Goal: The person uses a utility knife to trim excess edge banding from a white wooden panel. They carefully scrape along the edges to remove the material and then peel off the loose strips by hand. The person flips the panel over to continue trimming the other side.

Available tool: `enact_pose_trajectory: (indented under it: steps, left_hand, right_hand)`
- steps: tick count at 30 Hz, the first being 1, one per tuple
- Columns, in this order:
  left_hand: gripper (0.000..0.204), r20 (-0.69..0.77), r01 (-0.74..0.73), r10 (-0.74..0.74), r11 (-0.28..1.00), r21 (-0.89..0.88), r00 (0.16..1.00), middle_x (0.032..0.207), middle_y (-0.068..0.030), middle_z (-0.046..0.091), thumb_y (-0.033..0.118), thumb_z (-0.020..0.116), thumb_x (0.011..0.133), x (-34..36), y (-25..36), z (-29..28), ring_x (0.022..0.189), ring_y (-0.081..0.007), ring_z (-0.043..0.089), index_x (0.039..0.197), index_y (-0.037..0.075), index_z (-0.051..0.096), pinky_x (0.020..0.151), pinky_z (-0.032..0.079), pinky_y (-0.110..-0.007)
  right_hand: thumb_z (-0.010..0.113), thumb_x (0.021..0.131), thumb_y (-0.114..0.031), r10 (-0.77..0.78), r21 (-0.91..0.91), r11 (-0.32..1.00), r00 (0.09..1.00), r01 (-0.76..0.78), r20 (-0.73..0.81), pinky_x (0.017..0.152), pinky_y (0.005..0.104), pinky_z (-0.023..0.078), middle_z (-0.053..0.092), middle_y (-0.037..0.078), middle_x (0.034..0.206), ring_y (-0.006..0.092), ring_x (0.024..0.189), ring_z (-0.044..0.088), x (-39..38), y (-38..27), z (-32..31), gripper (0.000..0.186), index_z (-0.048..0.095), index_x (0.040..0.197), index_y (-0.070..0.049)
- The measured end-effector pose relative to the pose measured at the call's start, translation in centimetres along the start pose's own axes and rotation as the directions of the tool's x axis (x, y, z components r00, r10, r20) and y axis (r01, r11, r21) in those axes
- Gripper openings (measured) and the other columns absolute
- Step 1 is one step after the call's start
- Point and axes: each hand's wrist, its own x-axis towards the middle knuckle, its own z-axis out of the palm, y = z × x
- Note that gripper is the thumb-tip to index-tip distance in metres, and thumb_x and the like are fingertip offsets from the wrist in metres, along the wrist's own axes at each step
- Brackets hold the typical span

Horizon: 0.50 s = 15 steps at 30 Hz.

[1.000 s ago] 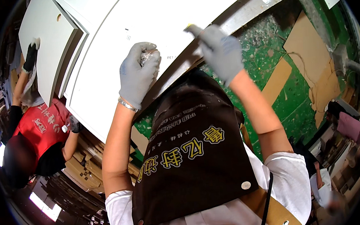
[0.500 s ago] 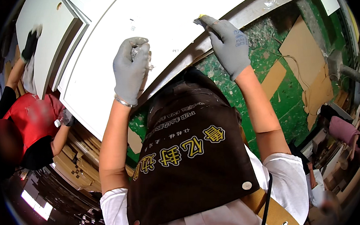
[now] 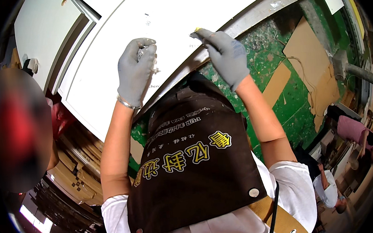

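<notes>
A large white panel [image 3: 100, 75] lies before me, its near edge running from lower left to upper right. My left hand [image 3: 135, 68], in a grey glove, rests on it with curled fingers. Something whitish and crumpled shows in that grip, too unclear to name. Toward the panel's near edge is my right hand [image 3: 226, 54], gloved alike. Its thumb and fingers pinch a small dark flat blade with a yellow part [image 3: 196, 31], held against the white surface. Most of the blade's grip is hidden by the fingers.
White boards [image 3: 46, 35] are stacked at the far left, beside a blurred co-worker in red [image 3: 59, 117]. Cardboard sheets [image 3: 306, 54] and a cable lie on the green floor [image 3: 277, 105] at right. Other people [image 3: 356, 129] are at lower right.
My right hand has moved left and nearer along the panel with the blade. My left hand keeps its curled grip. The co-worker at left has shifted toward the boards, and my view has turned slightly.
</notes>
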Motion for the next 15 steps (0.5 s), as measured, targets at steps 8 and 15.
enact_pose_trajectory:
  steps: [8,15]
  left_hand:
    - [0.024,0.040,-0.010,0.009,1.000,0.022,0.999,0.095,-0.0085,0.060,0.016,0.065,0.095,0.3,-0.8,-0.6,0.087,-0.0124,0.057,0.109,-0.003,0.060,0.076,0.048,-0.026]
    - [0.023,0.071,0.001,0.000,1.000,-0.003,0.997,0.096,-0.0073,0.060,0.016,0.066,0.096,0.7,-1.0,-1.0,0.087,-0.0124,0.057,0.109,-0.002,0.060,0.078,0.048,-0.026]
  right_hand:
    - [0.062,0.088,-0.008,-0.002,0.003,1.000,0.999,0.002,-0.048,0.076,0.0340,0.053,0.069,0.009,0.095,0.0257,0.085,0.067,-0.4,-0.3,0.3,0.035,0.069,0.121,-0.017]
    - [0.060,0.087,-0.004,0.021,-0.045,0.999,0.999,-0.022,-0.032,0.077,0.0338,0.053,0.069,0.014,0.098,0.0278,0.087,0.068,-0.8,-1.2,0.5,0.036,0.068,0.121,-0.012]
